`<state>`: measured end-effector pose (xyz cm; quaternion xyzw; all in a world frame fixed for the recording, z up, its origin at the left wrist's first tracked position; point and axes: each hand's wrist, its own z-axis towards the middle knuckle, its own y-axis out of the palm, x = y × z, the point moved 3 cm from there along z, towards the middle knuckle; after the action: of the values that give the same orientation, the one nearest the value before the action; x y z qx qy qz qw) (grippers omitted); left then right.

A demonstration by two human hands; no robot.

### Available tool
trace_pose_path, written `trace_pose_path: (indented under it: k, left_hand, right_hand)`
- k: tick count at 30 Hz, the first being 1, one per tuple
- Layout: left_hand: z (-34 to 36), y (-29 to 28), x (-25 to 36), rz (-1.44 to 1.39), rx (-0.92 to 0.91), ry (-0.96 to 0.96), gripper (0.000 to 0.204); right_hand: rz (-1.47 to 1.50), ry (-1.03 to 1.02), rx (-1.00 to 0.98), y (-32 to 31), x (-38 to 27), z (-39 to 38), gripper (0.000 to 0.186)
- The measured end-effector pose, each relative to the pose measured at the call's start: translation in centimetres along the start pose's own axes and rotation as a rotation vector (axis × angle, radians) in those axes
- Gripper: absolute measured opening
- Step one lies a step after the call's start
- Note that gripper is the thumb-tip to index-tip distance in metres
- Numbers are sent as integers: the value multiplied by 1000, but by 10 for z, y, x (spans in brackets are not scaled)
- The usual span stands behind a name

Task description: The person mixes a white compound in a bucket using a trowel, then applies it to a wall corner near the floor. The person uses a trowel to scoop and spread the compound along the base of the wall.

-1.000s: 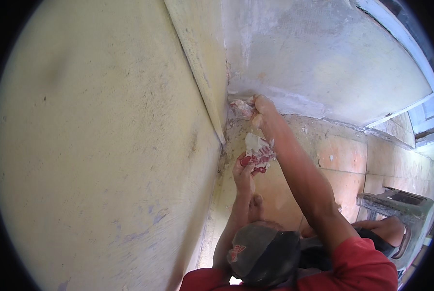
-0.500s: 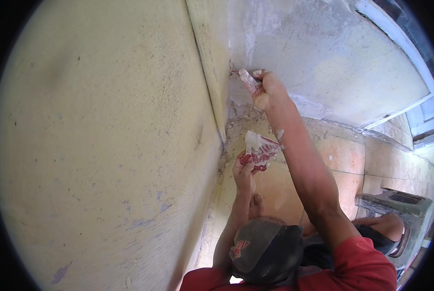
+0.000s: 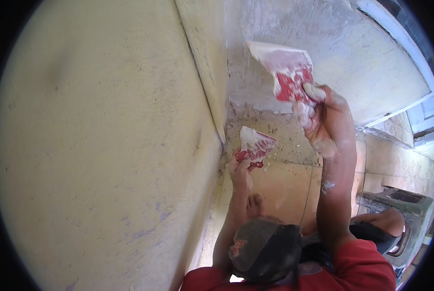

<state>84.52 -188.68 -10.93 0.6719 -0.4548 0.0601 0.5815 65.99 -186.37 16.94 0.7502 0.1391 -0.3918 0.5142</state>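
Raised in front of the pale far wall [image 3: 341, 48] is my right hand [image 3: 324, 114], closed on a red putty spreader [image 3: 293, 80] smeared with white paste. Its broad blade points up and left, clear of the wall. White paste also coats my right fingers and thumb. Lower and to the left, my left hand [image 3: 240, 169] grips a second red putty spreader [image 3: 257, 144], which carries a thick layer of white putty [image 3: 247, 137]. This one is held above the floor, near the corner between the walls.
A yellowish wall [image 3: 105, 145] with scuffs and peeled spots rises close on the left. Crumbs lie along the base of the far wall on the tiled floor [image 3: 282, 186]. A grey-green stool [image 3: 416, 208] stands at the right. A dark cap [image 3: 265, 250] shows low in view.
My right hand has drawn back from the wall corner toward the right, and its spreader has turned so the flat face shows. The left hand has shifted only slightly.
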Motion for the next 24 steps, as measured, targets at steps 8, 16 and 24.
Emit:
trace_pose_path:
  k: [8,16,24]
  left_hand:
    - [-9,18,24,116,-118,220,50]
    - [-22,29,33,251,-196,247,42]
    - [-33,45,31,357,-192,339,35]
  right_hand:
    - [-568,216,166,-171,74,-81,20]
    - [-305,194,137,-182,102,-73,18]
    - [-70,322,182,-166,107,-67,9]
